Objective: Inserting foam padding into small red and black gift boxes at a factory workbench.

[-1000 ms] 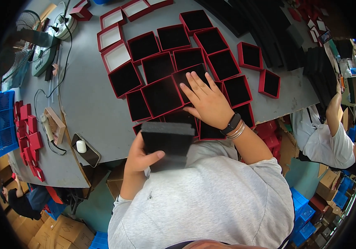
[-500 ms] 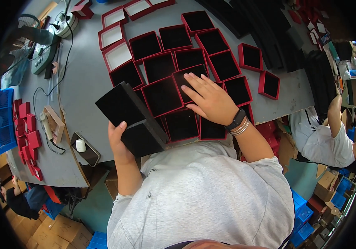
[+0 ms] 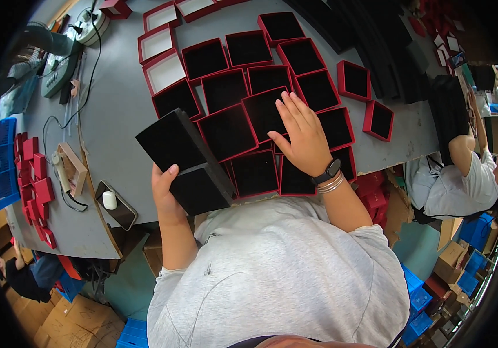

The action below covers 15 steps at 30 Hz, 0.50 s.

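My left hand point(image 3: 166, 190) is closed around the near left side of black foam pads point(image 3: 172, 142), which lie in two stacks end to end. The pads slant over the edge of the nearest red boxes. My right hand point(image 3: 307, 139) is flat with its fingers stretched out, over the right side of a red box point(image 3: 260, 113) lined in black. That box sits tilted, overlapping its neighbours. Around it stand several black-lined red boxes point(image 3: 224, 132). At the far left of the group are red boxes with bare white insides point(image 3: 165, 72).
Small red boxes point(image 3: 43, 190) lie piled at the table's left. Near them are a phone with a white earbud case point(image 3: 110, 200), a glue gun point(image 3: 62, 171) and a power strip point(image 3: 93, 28) with cables. Long black foam strips point(image 3: 371, 52) lie far right. A co-worker point(image 3: 457, 180) is at the right.
My right hand has slid slightly right and nearer across the tilted box, uncovering more of its black lining. My left hand still holds the pads in nearly the same place.
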Each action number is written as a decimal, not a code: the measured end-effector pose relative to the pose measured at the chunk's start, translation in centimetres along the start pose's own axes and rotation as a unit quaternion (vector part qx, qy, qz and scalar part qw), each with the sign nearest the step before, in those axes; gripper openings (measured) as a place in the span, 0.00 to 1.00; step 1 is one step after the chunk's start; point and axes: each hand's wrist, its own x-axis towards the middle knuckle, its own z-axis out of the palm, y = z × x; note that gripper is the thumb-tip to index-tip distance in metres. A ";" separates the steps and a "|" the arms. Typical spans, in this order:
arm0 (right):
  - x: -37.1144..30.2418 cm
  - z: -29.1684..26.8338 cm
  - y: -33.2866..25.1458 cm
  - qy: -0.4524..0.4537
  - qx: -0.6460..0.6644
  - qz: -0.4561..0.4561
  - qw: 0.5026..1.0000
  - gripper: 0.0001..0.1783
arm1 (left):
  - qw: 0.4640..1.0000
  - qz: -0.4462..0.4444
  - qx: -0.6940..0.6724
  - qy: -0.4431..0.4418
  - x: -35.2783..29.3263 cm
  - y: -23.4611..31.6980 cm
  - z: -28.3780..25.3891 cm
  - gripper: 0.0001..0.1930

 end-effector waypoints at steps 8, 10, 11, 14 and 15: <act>0.0 -0.2 -0.1 -0.036 -0.060 -0.010 0.997 0.34 | 0.999 -0.017 0.013 -0.025 0.1 -0.7 0.3 0.34; 0.1 -0.4 -0.1 -0.048 -0.066 -0.010 0.997 0.34 | 0.999 -0.025 0.014 -0.028 0.1 -0.7 0.4 0.34; 0.1 -0.5 -0.1 -0.048 -0.066 -0.010 0.997 0.34 | 0.999 -0.025 0.014 -0.028 0.1 -0.8 0.3 0.34; 0.1 -0.9 -0.3 -0.037 -0.042 -0.013 0.998 0.33 | 0.999 -0.020 0.013 -0.031 0.2 -1.0 -0.3 0.34; -0.1 -1.3 -0.3 -0.009 0.007 0.003 1.000 0.31 | 0.999 -0.014 0.012 -0.037 0.2 -1.0 -0.4 0.34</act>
